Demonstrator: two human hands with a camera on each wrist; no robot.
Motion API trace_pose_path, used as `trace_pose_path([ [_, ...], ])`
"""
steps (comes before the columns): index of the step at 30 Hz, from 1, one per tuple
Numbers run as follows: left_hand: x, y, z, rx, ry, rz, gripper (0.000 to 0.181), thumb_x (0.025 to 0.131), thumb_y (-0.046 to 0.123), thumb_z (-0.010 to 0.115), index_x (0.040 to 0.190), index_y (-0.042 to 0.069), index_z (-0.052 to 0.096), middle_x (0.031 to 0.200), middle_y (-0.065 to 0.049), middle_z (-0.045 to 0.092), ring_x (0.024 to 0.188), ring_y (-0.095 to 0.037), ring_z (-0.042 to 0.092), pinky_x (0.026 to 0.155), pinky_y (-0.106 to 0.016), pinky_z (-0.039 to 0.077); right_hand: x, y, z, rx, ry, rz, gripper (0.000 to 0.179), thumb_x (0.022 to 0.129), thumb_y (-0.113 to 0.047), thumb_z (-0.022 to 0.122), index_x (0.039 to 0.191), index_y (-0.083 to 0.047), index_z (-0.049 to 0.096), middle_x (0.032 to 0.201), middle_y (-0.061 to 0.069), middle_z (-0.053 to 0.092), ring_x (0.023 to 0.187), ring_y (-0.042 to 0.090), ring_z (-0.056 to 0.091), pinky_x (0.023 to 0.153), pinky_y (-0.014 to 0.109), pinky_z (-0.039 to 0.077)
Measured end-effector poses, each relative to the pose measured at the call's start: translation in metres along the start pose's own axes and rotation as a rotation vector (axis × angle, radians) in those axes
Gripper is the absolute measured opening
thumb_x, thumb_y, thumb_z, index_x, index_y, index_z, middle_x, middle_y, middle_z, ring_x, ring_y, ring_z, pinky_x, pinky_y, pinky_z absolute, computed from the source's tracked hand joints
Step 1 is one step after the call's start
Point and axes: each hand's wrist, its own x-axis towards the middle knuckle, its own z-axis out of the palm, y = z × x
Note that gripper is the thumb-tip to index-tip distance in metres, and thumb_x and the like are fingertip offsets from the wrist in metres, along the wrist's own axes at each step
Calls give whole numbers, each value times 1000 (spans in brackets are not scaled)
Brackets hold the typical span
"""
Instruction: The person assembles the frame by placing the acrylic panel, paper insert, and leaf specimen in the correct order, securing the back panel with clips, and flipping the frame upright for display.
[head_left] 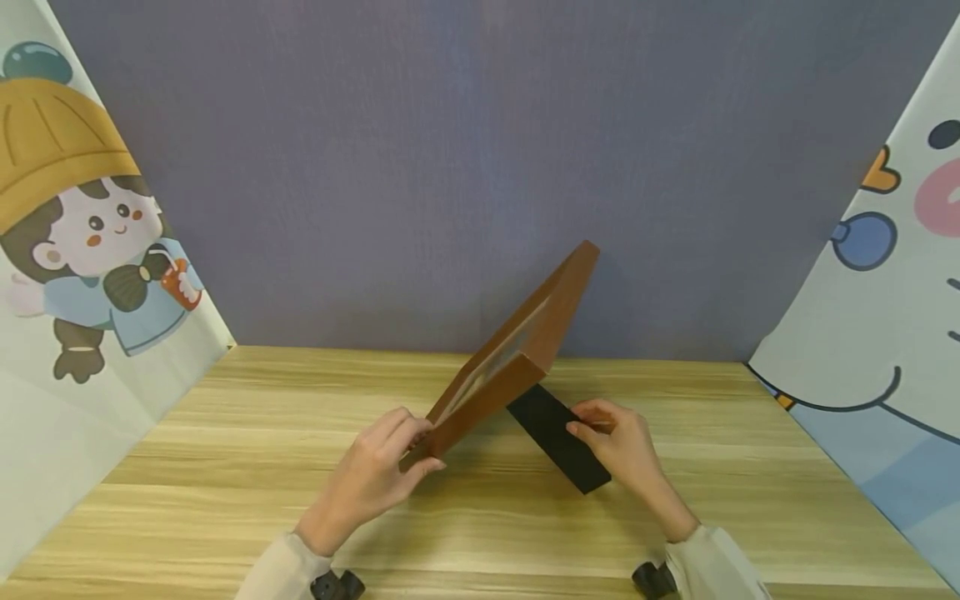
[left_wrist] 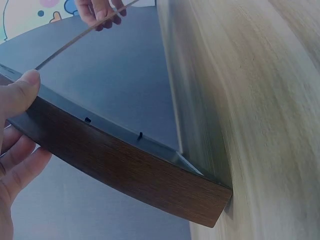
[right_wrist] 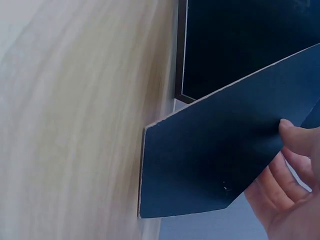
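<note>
A brown picture frame [head_left: 564,315] stands tilted on the wooden table in the head view, and a black easel-back stand [head_left: 558,435] juts out from behind it. My left hand [head_left: 371,467] grips the frame's lower left corner, thumb on one side and fingers on the other. In the left wrist view, small dark tabs show along the back edge of the frame [left_wrist: 125,160]. My right hand [head_left: 626,446] pinches the stand by its long edge. The right wrist view shows the stand [right_wrist: 210,155] angled away from the frame's black back [right_wrist: 240,45], its end at the tabletop.
The light wood-grain table [head_left: 225,450] ends at a grey-purple back panel [head_left: 337,183]. Side panels with cartoon prints, a child in a yellow hat [head_left: 67,150] on the left and a white figure [head_left: 847,333] on the right, flank it.
</note>
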Motion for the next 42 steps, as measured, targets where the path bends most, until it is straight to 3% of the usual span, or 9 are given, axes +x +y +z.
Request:
trace_pose_path([
  [5,1,3,1,16,-2,-7,46,58,14,87,93,0,62,83,-3,58,68,-10,55,63,-13,48,1,-2,2,-32,42,14,15,77,-2,76,91,-4,70,86,9,70,81,28,68,71,37,58],
  [12,3,12,3,23,6,-49,45,60,11,87,96,0,62,85,-4,60,71,-11,56,63,-16,49,3,-22,-3,-31,162,-101,20,74,4,76,91,1,67,89,14,70,77,28,66,67,32,58],
  [18,5,20,7,41,28,-66,44,60,10,87,95,0,62,84,-3,59,71,-11,56,62,-18,51,-1,-63,-16,112,176,-106,35,77,7,72,110,2,60,105,14,65,87,3,63,69,16,55],
  [21,6,25,10,54,31,-71,44,59,10,88,93,0,61,83,-4,59,71,-12,58,63,-19,52,-6,-88,-23,207,189,-128,45,79,10,69,120,3,54,109,12,60,92,-5,59,70,14,54],
  [26,7,31,12,77,34,-67,44,58,10,88,91,-1,61,83,-5,60,71,-14,60,64,-21,55,-14,-122,-31,327,229,-239,55,80,16,62,130,7,44,120,4,53,106,5,57,77,14,53],
  [32,9,36,14,97,41,-46,44,58,13,88,90,0,61,81,-4,58,69,-13,58,61,-18,52,-19,-146,-30,416,273,-357,62,78,22,59,134,9,37,135,10,41,120,16,48,83,16,53],
  [42,11,49,15,87,42,-60,43,57,16,88,87,1,61,76,-1,55,63,-8,51,58,-11,47,-17,-155,-24,349,376,-344,57,75,23,62,127,12,44,132,10,39,120,15,48,76,15,54],
])
